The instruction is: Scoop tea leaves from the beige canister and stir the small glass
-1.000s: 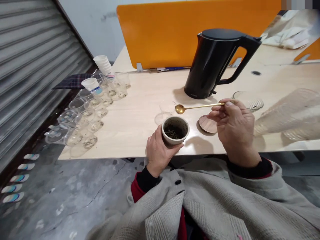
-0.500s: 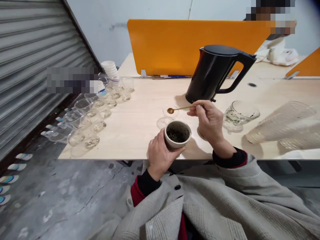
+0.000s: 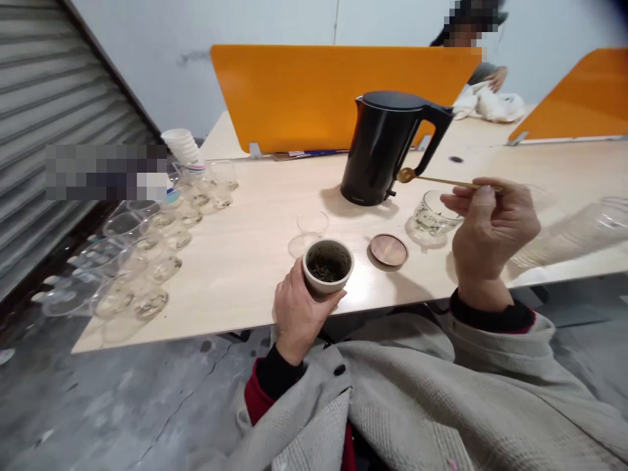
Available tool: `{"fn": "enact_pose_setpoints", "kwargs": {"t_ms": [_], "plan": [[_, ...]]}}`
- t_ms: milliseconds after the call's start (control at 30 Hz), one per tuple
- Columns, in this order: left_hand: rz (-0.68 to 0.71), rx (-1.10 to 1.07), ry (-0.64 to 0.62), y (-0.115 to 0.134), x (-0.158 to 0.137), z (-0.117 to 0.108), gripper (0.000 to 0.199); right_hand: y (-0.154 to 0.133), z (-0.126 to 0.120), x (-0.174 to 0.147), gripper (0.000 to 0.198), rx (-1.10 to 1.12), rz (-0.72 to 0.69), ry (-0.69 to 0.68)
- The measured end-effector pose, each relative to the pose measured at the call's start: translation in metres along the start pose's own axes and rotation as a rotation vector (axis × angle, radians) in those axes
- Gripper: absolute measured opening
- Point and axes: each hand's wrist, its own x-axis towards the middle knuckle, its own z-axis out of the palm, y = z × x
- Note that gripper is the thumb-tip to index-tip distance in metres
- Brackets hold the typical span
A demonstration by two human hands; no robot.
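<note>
While our left hand [image 3: 297, 314] wraps its fingers round the tea jar [image 3: 328, 267] at the tabletop edge, our right hand [image 3: 490, 229] should keep its fingers pinched on the gold spoon [image 3: 432, 178] and the bowl level (it hangs beyond the fingertips, just above the glass cup [image 3: 432, 214]).

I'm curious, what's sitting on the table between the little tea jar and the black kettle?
In the head view, two small clear cups stand between the tea jar and the kettle.

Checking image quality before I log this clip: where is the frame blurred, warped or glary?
Head view: the glass vessel at the right edge smears out; the clear cups on the left stretch toward the corner. Soft sheen on the table by the wooden lid. The tea canister, spoon and kettle are sharp.
</note>
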Motion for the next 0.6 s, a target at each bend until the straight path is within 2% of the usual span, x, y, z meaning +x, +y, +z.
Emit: {"fn": "enact_pose_setpoints", "kwargs": {"t_ms": [67, 167, 233, 333, 500, 600], "plan": [[-0.006, -0.008, 0.000, -0.001, 0.000, 0.000, 0.095, 0.010, -0.019, 0.011, 0.024, -0.213, -0.111, 0.018], [-0.009, -0.017, 0.000, -0.001, 0.001, 0.001, 0.093, 0.022, -0.039, 0.022, 0.029, -0.553, -0.200, -0.056], [-0.011, -0.014, -0.005, -0.001, 0.001, 0.000, 0.093, 0.027, -0.044, 0.025, 0.031, -0.763, -0.178, -0.138], [-0.007, -0.004, -0.009, 0.000, 0.000, 0.000, 0.093, 0.033, -0.040, 0.027, 0.030, -0.982, -0.071, -0.273], [0.016, 0.000, 0.006, -0.002, 0.000, 0.001, 0.093, 0.049, -0.030, 0.028, 0.020, -0.977, 0.075, -0.360], [0.028, -0.007, 0.014, -0.002, 0.000, 0.001, 0.092, 0.058, -0.030, 0.030, 0.019, -0.903, 0.068, -0.400]]}}
